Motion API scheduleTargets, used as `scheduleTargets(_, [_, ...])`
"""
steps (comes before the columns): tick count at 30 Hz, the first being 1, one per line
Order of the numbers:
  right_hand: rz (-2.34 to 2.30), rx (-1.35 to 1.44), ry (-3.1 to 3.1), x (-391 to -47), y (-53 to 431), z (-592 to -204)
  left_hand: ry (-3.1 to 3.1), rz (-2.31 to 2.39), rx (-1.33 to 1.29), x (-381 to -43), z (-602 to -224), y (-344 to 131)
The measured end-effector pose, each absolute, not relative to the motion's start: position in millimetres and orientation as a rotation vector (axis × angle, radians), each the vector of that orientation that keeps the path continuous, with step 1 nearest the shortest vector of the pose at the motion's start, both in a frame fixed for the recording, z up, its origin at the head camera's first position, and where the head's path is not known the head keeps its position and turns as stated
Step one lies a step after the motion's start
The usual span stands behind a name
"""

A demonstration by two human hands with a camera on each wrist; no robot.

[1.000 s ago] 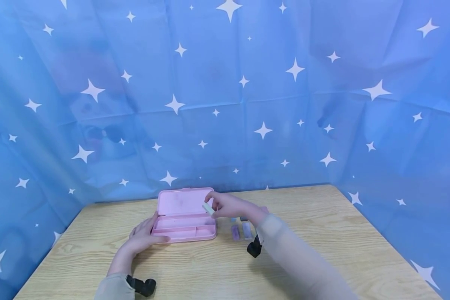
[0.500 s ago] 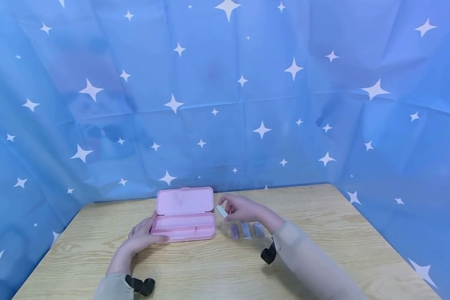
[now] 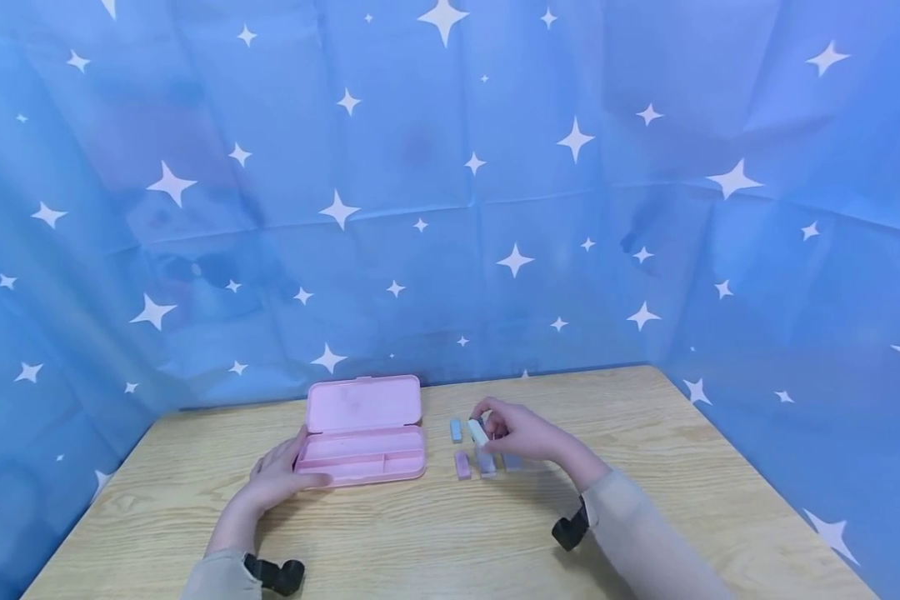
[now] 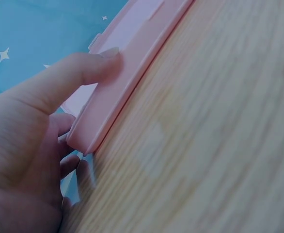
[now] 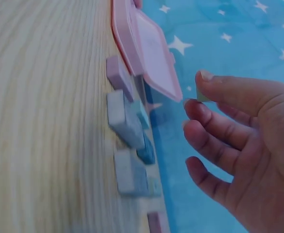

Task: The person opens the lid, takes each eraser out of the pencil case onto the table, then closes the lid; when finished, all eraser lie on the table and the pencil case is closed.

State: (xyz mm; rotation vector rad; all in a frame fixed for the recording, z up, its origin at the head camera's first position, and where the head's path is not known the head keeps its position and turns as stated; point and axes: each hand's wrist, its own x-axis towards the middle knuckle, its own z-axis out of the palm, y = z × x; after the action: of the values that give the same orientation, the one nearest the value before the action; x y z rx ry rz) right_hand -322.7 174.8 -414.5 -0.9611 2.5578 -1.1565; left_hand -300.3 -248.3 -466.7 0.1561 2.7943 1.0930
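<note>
My left hand (image 3: 273, 477) holds the left end of an open pink pencil case (image 3: 363, 477), thumb on its front wall and fingers behind the corner in the left wrist view. The case's divided tray shows nothing inside, and its lid (image 3: 363, 403) leans back. To the right of it, my right hand (image 3: 527, 435) pinches a small pale green rectangular block (image 3: 478, 432) between thumb and fingertips, above the table. Close below that hand lie a purple block (image 3: 462, 465) and two greyish blocks (image 5: 124, 119), with a light blue block (image 3: 456, 431) further back.
More small blocks sit behind the grey ones in the right wrist view: a dark blue block (image 5: 146, 149), a pale teal block (image 5: 153, 187) and a mauve block (image 5: 155, 222). A blue star-patterned curtain (image 3: 420, 275) hangs behind the wooden table (image 3: 390, 542).
My right hand has moved right, away from the pencil case and over the loose blocks, with the pale green block still pinched. The left hand has stayed on the case.
</note>
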Motion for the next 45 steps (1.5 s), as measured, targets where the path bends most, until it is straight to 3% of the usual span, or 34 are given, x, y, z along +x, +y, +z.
scheduleTargets(23, [-1.224, -0.720, 2.668, -311.7, 238.2, -430.0, 2.782, 1.086, 0.170, -295.7, -462.4, -247.8])
scheduleTargets(45, [-1.106, -0.633, 2.692, -305.9, 246.7, -442.0, 2.781, 1.086, 0.171, -296.5, -461.5, -246.5])
